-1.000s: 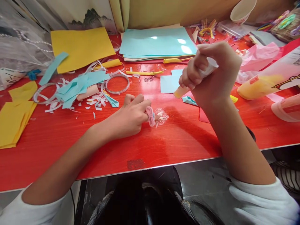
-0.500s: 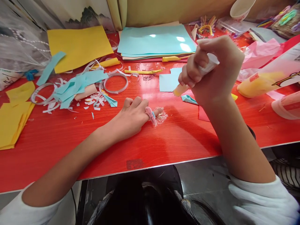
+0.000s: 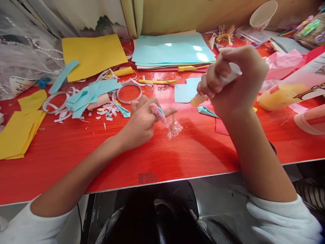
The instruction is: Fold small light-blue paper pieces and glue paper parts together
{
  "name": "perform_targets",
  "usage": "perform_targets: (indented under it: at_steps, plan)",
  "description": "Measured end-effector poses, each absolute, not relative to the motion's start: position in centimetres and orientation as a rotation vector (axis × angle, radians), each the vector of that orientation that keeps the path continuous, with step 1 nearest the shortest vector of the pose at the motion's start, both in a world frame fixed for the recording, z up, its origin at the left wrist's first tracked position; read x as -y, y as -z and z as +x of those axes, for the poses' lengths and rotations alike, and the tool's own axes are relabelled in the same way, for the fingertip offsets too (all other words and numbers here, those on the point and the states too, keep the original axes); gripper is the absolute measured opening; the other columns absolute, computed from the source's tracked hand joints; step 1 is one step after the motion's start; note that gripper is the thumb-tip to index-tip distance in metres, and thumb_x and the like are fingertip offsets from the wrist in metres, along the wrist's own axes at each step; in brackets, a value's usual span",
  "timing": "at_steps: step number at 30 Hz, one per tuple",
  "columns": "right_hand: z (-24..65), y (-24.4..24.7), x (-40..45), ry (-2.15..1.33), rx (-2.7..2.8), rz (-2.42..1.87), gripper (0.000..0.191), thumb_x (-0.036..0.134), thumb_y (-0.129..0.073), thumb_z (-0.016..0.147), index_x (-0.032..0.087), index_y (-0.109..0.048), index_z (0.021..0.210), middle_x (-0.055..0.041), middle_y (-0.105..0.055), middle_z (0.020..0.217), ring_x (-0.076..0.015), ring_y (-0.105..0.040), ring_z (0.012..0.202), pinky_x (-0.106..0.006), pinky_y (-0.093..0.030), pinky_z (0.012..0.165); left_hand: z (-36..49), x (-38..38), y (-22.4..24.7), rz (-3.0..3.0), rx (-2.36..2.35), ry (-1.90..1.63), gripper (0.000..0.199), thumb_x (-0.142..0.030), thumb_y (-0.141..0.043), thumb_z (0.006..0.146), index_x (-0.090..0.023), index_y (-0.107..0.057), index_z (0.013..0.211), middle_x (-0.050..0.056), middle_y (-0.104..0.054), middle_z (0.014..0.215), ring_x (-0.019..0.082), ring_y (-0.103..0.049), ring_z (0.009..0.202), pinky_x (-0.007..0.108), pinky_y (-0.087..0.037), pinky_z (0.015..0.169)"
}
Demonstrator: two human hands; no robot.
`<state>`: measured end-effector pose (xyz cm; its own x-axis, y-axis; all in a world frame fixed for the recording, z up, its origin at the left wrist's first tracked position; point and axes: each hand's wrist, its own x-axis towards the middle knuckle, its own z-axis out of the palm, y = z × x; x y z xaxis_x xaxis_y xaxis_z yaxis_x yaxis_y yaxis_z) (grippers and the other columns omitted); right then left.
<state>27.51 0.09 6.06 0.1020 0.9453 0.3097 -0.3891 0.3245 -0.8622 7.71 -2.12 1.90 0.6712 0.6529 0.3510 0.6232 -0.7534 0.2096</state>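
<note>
My right hand (image 3: pixel 233 81) is raised over the table, its fingers wrapped round a whitish tube (image 3: pixel 232 73) with a yellowish tip pointing down to the left. Left of it, my left hand (image 3: pixel 147 118) hovers low with the index finger stretched out to the right and the other fingers curled. A pink and blue ring (image 3: pixel 158 113) sits on that hand. Just below the index fingertip is a frayed whitish tuft (image 3: pixel 174 128) on the red table, with a thin stalk standing up from it to the finger. Whether stalk and finger touch is unclear.
Blue strips (image 3: pixel 88 95), white paper scraps (image 3: pixel 109 110) and a tape ring (image 3: pixel 129 92) lie at the left. Yellow sheets (image 3: pixel 93 56) and a blue paper stack (image 3: pixel 172 49) lie behind. A clear cup with yellow contents (image 3: pixel 276 96) is at the right.
My left hand has lifted slightly and moved left off the tuft, whose stalk now shows upright. My right hand still holds the tube, nearly unmoved. The view has shifted a little.
</note>
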Motion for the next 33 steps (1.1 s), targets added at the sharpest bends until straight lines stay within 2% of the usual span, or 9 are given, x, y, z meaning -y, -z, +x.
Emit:
perform_targets:
  at_steps: [4, 9, 14, 17, 19, 23, 26, 29, 33]
  plan:
    - [27.3, -5.9, -0.1, -1.136, 1.041, -0.718, 0.032, 0.021, -0.05, 0.066, 0.021, -0.03, 0.041, 0.0037, -0.017, 0.037, -0.01, -0.019, 0.03, -0.031, -0.017, 0.037, 8.2, 3.0, -1.1, 2.926, -1.085, -0.465, 0.06, -0.004, -0.028, 0.086, -0.031, -0.026, 0.139, 0.004, -0.039, 0.087, 0.016, -0.033, 0.08, 0.032, -0.023, 0.07]
    - [27.2, -5.6, -0.2, -1.169, 1.065, -0.769, 0.035, 0.027, -0.051, 0.066, 0.021, -0.03, 0.039, 0.0034, -0.021, 0.033, -0.0103, -0.019, 0.03, -0.03, -0.016, 0.038, 7.8, 3.1, -0.4, 3.232, -0.958, -0.28, 0.041, -0.009, -0.028, 0.09, -0.025, -0.058, 0.113, 0.005, -0.04, 0.079, 0.02, -0.033, 0.082, 0.034, -0.019, 0.068]
    - [27.6, -6.0, -0.1, -1.161, 1.065, -0.786, 0.036, 0.028, -0.053, 0.067, 0.021, -0.03, 0.041, 0.0035, -0.022, 0.035, -0.0104, -0.019, 0.032, -0.03, -0.017, 0.04, 7.2, 2.5, -2.6, 2.992, -1.037, -0.484, 0.043, -0.007, -0.027, 0.09, -0.026, -0.063, 0.1, 0.004, -0.044, 0.082, 0.016, -0.034, 0.08, 0.035, -0.022, 0.069]
    - [27.9, -6.3, -0.1, -1.122, 1.075, -0.786, 0.037, 0.029, -0.053, 0.066, 0.021, -0.028, 0.04, 0.0034, -0.022, 0.032, -0.0109, -0.021, 0.03, -0.03, -0.017, 0.039, 7.2, 2.6, -3.9, 2.773, -1.22, -0.667, 0.056, -0.002, -0.026, 0.086, -0.033, -0.038, 0.132, 0.003, -0.041, 0.085, 0.016, -0.034, 0.081, 0.035, -0.025, 0.071]
    - [28.1, -6.4, 0.0, -1.126, 1.086, -0.781, 0.036, 0.029, -0.052, 0.068, 0.021, -0.029, 0.04, 0.0035, -0.023, 0.032, -0.0107, -0.023, 0.03, -0.03, -0.019, 0.039, 7.3, 2.7, -3.9, 2.783, -1.252, -0.66, 0.067, -0.002, -0.029, 0.084, -0.036, -0.018, 0.141, 0.003, -0.038, 0.085, 0.016, -0.033, 0.079, 0.034, -0.026, 0.071]
    - [28.0, -6.1, 0.1, -1.173, 1.109, -0.784, 0.037, 0.028, -0.052, 0.073, 0.02, -0.032, 0.044, 0.0037, -0.028, 0.035, -0.0092, -0.028, 0.032, -0.029, -0.024, 0.039, 7.3, 2.8, -3.4, 2.931, -0.939, -0.24, 0.069, 0.004, -0.028, 0.077, -0.035, -0.035, 0.134, 0.004, -0.042, 0.086, 0.015, -0.035, 0.078, 0.033, -0.026, 0.07]
    - [27.8, -5.6, 0.1, -1.181, 1.142, -0.786, 0.039, 0.03, -0.056, 0.075, 0.019, -0.031, 0.046, 0.0043, -0.027, 0.037, -0.0081, -0.029, 0.032, -0.028, -0.025, 0.039, 6.7, 2.7, -4.5, 2.743, -1.099, -0.79, 0.064, 0.001, -0.032, 0.081, -0.03, -0.032, 0.137, 0.003, -0.044, 0.085, 0.014, -0.038, 0.08, 0.033, -0.031, 0.077]
    - [27.7, -5.3, 0.0, -1.186, 1.171, -0.76, 0.038, 0.027, -0.055, 0.076, 0.019, -0.032, 0.047, 0.0046, -0.026, 0.038, -0.007, -0.028, 0.033, -0.027, -0.023, 0.038, 6.5, 2.5, -5.5, 2.244, -1.175, -1.186, 0.056, -0.017, -0.051, 0.084, -0.026, -0.035, 0.137, 0.004, -0.048, 0.097, 0.014, -0.044, 0.091, 0.031, -0.035, 0.089]
    - [27.6, -5.1, -0.1, -1.196, 1.155, -0.756, 0.037, 0.025, -0.055, 0.075, 0.018, -0.033, 0.046, 0.0044, -0.025, 0.039, -0.0067, -0.029, 0.032, -0.026, -0.022, 0.037, 7.4, 2.3, -4.4, 1.17, -0.92, -0.746, 0.04, -0.043, -0.048, 0.085, -0.014, -0.062, 0.109, 0.009, -0.061, 0.102, 0.017, -0.058, 0.091, 0.031, -0.045, 0.083]
